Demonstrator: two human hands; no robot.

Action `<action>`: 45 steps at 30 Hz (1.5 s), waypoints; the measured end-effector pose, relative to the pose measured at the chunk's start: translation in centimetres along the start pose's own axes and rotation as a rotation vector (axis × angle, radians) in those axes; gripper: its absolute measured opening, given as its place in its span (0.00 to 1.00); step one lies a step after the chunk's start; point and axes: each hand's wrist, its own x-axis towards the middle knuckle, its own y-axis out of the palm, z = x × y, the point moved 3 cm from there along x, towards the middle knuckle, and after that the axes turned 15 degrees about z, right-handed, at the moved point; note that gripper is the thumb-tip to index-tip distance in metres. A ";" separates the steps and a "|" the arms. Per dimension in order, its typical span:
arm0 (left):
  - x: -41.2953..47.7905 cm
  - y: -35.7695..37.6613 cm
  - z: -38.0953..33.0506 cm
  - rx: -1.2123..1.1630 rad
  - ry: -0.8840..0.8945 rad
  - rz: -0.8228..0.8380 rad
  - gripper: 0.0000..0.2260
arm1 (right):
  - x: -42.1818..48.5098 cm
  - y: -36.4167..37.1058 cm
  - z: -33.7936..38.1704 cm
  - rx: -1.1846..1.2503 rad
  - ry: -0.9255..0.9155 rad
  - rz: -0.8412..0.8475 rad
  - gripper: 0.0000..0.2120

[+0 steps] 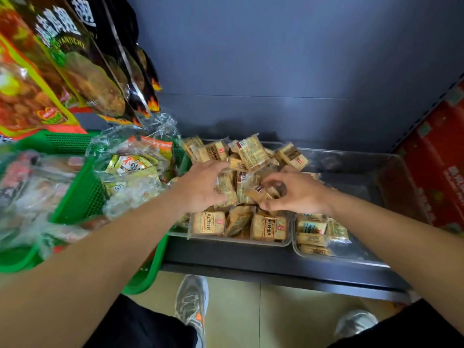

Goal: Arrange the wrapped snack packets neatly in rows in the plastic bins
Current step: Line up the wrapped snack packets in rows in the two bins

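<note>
A clear plastic bin (226, 241) on the dark shelf is heaped with several tan wrapped snack packets (252, 151). My left hand (200, 185) lies on the left of the heap, fingers curled round a packet (226, 187). My right hand (298, 194) is on the right of the heap and pinches a small packet (258, 192) between thumb and fingers. A second clear bin (351, 254) to the right holds a few packets (311, 228) at its front; its back part shows bare.
Green mesh baskets (80, 197) with clear-wrapped snacks stand at the left. Large snack bags (50, 71) hang above them. A red carton (437, 167) bounds the right side. The dark shelf edge (276, 275) runs in front, with my shoes (192, 302) on the floor below.
</note>
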 end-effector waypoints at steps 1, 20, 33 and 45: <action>0.3 0.3 -0.1 0.010 -0.004 0.038 0.39 | 0.2 0.0 -0.2 0.003 -0.010 0.005 0.30; -3.6 -2.6 5.6 -0.346 0.039 -0.337 0.16 | 0.5 -1.0 2.3 -0.108 -0.028 -0.203 0.26; -2.8 -0.4 4.9 -0.285 -0.012 -0.009 0.11 | 1.0 -1.4 3.3 -0.074 -0.122 -0.327 0.04; -3.3 -1.6 3.7 -0.299 0.071 0.005 0.21 | 1.0 -1.8 4.9 -0.037 -0.173 -0.445 0.16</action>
